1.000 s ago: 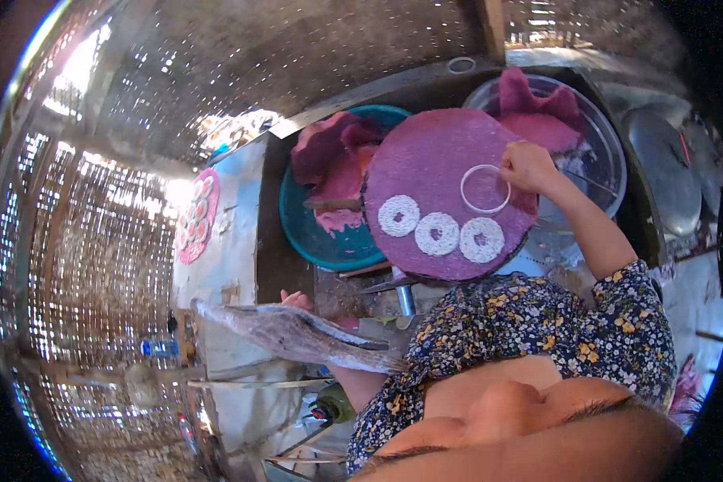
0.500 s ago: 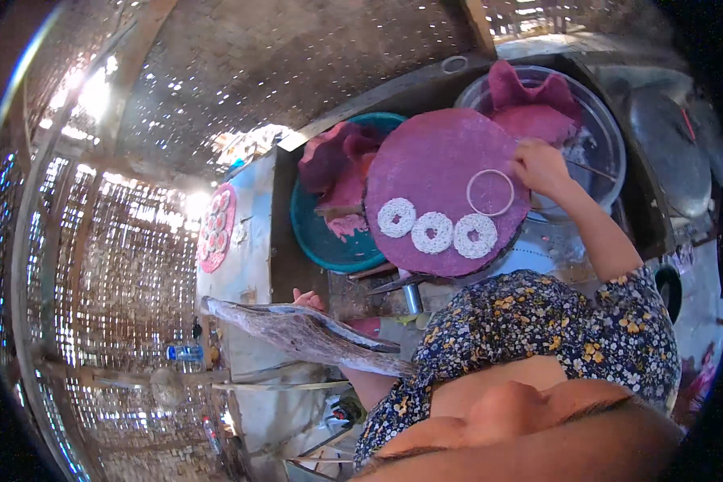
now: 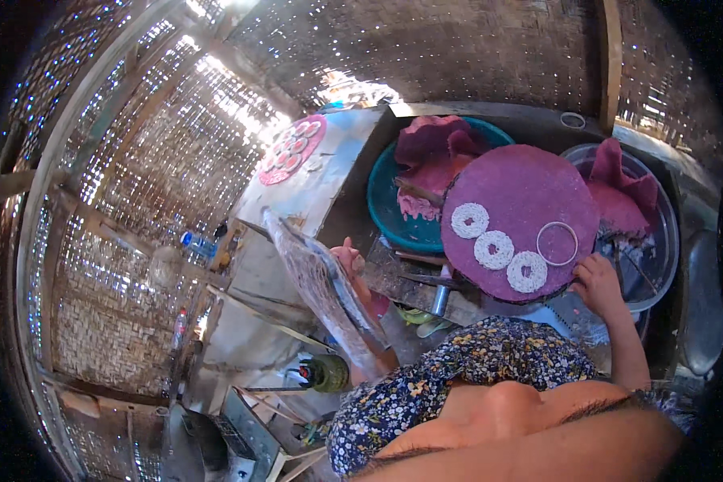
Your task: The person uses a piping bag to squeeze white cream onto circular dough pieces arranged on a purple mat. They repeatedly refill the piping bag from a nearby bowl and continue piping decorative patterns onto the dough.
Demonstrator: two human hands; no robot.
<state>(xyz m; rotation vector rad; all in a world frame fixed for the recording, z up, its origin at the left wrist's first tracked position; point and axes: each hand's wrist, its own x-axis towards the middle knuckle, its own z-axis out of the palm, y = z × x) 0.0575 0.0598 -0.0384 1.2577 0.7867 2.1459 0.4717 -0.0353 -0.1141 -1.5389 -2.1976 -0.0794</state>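
A round purple-pink board (image 3: 514, 189) lies across two basins, with three white, lacy ring-shaped pieces (image 3: 494, 250) along its near left part. A thin pale hoop (image 3: 557, 243) rests on it at the right. My right hand (image 3: 598, 283) grips the board's lower right rim with bent fingers. On the left, my left hand (image 3: 348, 259) holds a broad, flat greyish-brown thing (image 3: 313, 281), seen nearly edge-on; its kind is unclear. Part of that hand and forearm is hidden behind it.
A teal basin (image 3: 383, 217) and a clear basin (image 3: 665, 273) hold pink, folded material. Another round pink mat (image 3: 275, 171) with several pieces lies on the pale surface at left. A metal cylinder (image 3: 440, 301) stands below the board; a green gas cylinder (image 3: 327, 373) sits lower left.
The view has turned left and tilted, so everything sits farther right and rotated. My right hand has moved along the board's rim from beside the hoop toward me. My left hand keeps its hold.
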